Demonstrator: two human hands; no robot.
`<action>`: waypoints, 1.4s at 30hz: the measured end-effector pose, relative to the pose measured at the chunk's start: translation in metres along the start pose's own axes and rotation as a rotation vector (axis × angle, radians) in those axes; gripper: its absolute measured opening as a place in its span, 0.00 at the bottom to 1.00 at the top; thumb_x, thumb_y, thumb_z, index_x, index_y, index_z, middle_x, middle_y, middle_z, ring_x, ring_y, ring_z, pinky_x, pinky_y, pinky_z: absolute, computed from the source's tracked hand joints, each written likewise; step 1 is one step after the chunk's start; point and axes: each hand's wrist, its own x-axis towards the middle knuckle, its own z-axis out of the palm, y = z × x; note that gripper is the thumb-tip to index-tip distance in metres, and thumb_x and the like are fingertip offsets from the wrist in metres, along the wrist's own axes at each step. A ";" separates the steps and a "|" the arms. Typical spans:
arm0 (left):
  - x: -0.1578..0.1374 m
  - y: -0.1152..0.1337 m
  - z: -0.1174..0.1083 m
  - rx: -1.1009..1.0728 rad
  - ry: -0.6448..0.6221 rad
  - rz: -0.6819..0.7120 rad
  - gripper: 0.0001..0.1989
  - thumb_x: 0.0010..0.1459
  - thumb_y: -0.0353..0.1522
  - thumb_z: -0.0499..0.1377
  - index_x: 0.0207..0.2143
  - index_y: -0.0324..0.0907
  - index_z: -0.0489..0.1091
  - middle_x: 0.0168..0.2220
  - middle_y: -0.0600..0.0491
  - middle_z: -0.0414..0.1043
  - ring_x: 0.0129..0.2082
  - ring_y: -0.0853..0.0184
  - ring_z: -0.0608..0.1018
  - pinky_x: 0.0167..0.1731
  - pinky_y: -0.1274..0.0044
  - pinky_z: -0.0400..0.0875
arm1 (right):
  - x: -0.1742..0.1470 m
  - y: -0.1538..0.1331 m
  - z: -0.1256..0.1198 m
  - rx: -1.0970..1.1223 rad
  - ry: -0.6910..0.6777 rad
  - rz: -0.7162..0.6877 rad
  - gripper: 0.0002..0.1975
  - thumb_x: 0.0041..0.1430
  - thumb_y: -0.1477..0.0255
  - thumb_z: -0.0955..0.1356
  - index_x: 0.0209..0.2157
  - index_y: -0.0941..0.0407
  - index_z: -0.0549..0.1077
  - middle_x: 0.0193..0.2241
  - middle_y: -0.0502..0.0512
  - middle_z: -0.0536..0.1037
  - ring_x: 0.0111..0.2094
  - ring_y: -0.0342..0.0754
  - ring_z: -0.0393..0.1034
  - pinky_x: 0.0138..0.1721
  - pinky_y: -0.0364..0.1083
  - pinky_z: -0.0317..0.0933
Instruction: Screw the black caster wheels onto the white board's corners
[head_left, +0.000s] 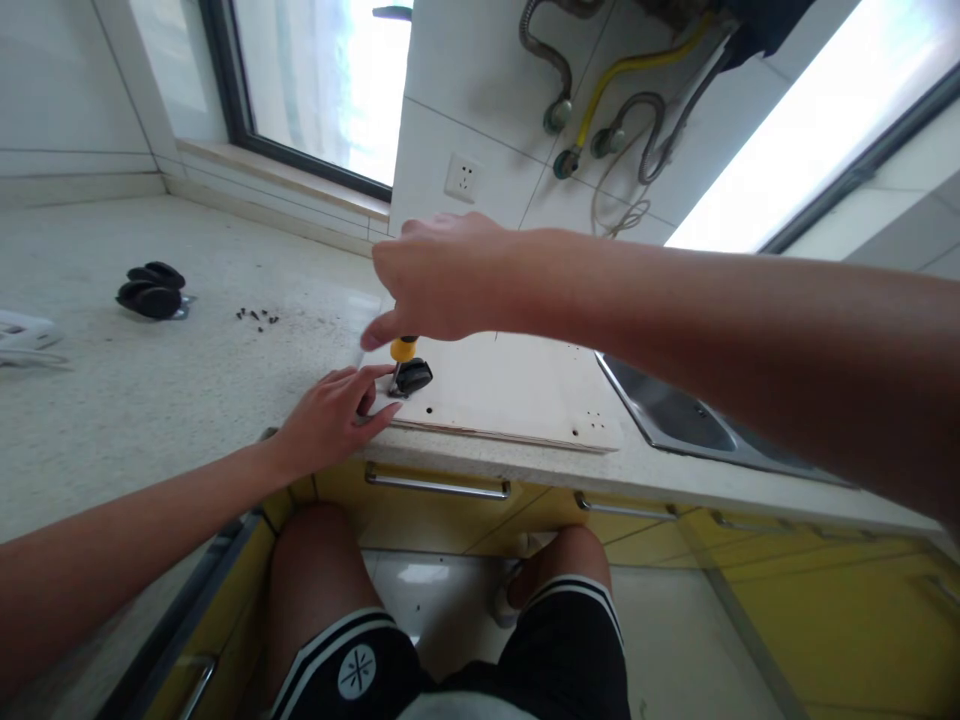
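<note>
A pale wooden board [510,390] with several small holes lies flat on the countertop. On its left front corner sits a black caster wheel [413,376] with a metal plate. My right hand [442,275] is closed around a screwdriver [403,349] with a yellow and black handle, its shaft pointing down at the caster's plate. My left hand [341,415] rests at the board's left edge, thumb and forefinger spread on either side of the plate and touching it or the board close by. The screw under the tip is too small to make out.
More black casters [152,290] and several small dark screws [257,318] lie on the counter at left, with a white object [26,335] beyond them. A steel sink [667,405] is at right. Yellow drawers with handles [439,487] run below the counter edge.
</note>
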 end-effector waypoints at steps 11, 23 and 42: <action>0.004 0.004 -0.003 -0.012 0.003 -0.007 0.18 0.70 0.43 0.60 0.56 0.44 0.75 0.26 0.57 0.73 0.31 0.59 0.77 0.41 0.68 0.73 | -0.004 0.010 0.004 0.046 -0.004 -0.083 0.22 0.69 0.51 0.74 0.50 0.54 0.81 0.37 0.55 0.83 0.44 0.54 0.79 0.42 0.48 0.68; 0.001 0.002 -0.001 0.113 0.025 0.019 0.11 0.69 0.39 0.59 0.44 0.45 0.79 0.30 0.52 0.78 0.33 0.58 0.80 0.42 0.67 0.74 | -0.014 0.004 0.006 0.099 0.021 -0.190 0.22 0.70 0.59 0.76 0.59 0.54 0.75 0.45 0.58 0.84 0.45 0.51 0.79 0.43 0.46 0.68; 0.002 0.000 -0.001 0.024 0.004 -0.005 0.14 0.71 0.42 0.59 0.51 0.44 0.77 0.24 0.59 0.70 0.28 0.60 0.77 0.42 0.67 0.71 | -0.009 0.009 0.008 0.082 -0.059 -0.176 0.27 0.71 0.55 0.75 0.62 0.56 0.71 0.47 0.59 0.83 0.47 0.54 0.79 0.46 0.48 0.68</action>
